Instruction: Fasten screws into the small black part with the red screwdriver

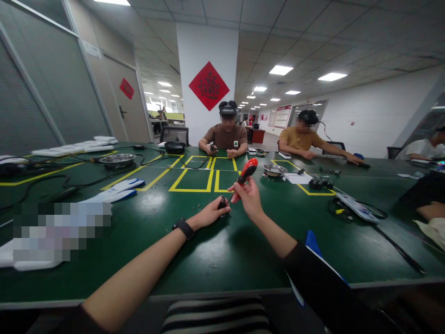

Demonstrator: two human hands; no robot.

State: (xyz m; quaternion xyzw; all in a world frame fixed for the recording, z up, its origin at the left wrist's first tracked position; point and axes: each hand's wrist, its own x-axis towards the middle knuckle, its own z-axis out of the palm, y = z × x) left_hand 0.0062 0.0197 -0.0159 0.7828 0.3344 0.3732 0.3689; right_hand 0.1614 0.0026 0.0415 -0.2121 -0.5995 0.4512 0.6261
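My right hand (248, 197) is closed round a screwdriver (247, 171) with a red and black handle. The handle points up and away, while the thin shaft slants down to the left. In my left hand (210, 213) is a small dark cylindrical part (222, 202), gripped between thumb and fingers close to the table top. The shaft's end meets or nearly meets this part; the exact contact is too small to make out. A dark watch (183, 228) is on my left wrist.
Small screws lie left of my hands on the green table (153, 260). Metal bowls (117, 160) (274, 170), white-blue gloves (121, 189), cables and several black parts (321, 183) lie around. Two people with headsets sit opposite; another is at far right.
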